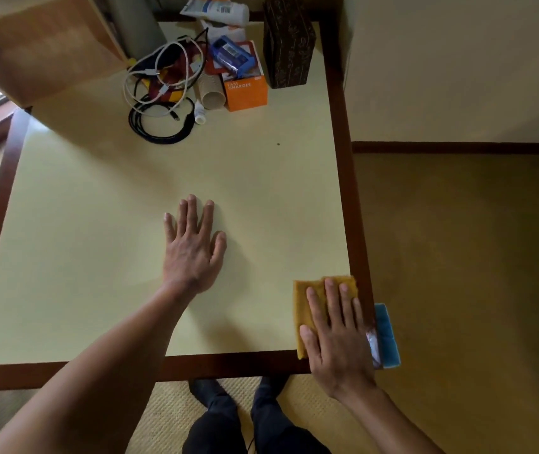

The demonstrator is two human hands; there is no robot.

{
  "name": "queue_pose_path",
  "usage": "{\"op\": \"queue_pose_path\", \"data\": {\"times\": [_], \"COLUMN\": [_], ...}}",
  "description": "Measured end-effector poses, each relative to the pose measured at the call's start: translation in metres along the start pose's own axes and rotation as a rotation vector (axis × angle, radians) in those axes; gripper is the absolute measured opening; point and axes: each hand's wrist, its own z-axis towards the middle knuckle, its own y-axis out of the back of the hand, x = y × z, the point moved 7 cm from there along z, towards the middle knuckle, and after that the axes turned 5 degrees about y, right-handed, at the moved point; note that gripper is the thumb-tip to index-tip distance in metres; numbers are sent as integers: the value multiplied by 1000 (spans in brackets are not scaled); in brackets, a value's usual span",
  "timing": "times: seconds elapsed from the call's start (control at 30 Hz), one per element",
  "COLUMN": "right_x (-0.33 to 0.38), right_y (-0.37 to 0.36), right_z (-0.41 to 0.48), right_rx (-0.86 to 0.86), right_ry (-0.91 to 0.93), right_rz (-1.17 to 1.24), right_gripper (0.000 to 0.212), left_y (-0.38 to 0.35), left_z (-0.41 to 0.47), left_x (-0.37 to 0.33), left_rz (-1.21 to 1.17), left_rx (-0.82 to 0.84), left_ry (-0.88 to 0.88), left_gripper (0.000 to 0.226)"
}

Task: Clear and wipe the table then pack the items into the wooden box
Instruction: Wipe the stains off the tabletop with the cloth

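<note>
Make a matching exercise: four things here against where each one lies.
Things
1. cloth
2. left hand
3. orange box
4. cables

Places
A. flat on the bare middle of the table
B. under the right hand, near right corner
C. far side, left of the tube
D. far side, just left of the dark box

Pairs: 1-B, 2-A, 3-D, 4-C
</note>
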Motion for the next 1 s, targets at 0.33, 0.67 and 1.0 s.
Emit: {"op": "queue_pose_path", "data": {"times": [0.33,0.67,1.0], "right_x": [-15,73,116], "right_y": [-1,4,13], "right_z": [-12,100,190], "right_rx": [6,4,-9], "right_ry": [-130,86,-76], "right_rz": [-20,22,33], "right_gripper": [68,69,69], "left_y": [-1,-3,37], "left_z": [-4,-6,-6], "left_x": [-5,-7,54], "left_rz": [14,-39,-442], "left_rx": [-10,19,-99], "left_ry": [-10,-17,84], "left_gripper": [72,70,50]}}
